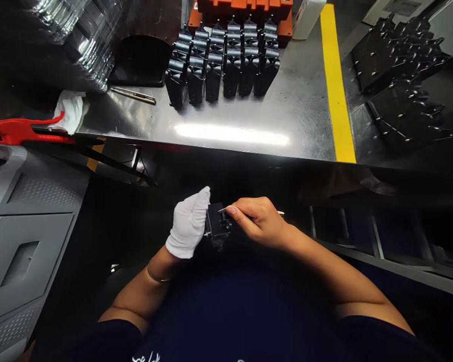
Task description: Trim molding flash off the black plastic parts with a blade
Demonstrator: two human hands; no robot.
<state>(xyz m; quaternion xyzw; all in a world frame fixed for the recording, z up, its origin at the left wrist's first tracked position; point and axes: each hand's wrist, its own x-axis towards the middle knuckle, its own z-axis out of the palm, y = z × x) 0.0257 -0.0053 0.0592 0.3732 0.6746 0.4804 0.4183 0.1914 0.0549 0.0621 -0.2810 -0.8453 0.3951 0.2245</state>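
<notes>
My left hand (pixel 189 223), in a white glove, is closed around a small black plastic part (pixel 218 227) held over my lap, below the table edge. My right hand (pixel 258 218), bare, pinches a thin metal blade-like tool (pixel 223 209) whose tip rests on the top of that part. Both hands are close together, touching the part from either side.
Several identical black parts (pixel 222 60) stand in rows on the steel table (pixel 279 115), with an orange tray (pixel 245 12) behind them. A yellow stripe (pixel 337 85) runs down the right. A white cloth (pixel 71 110), a flat metal tool (pixel 133 94), a red clamp (pixel 18 129) and a grey bin (pixel 22 241) lie left. Black parts (pixel 400 75) pile at right.
</notes>
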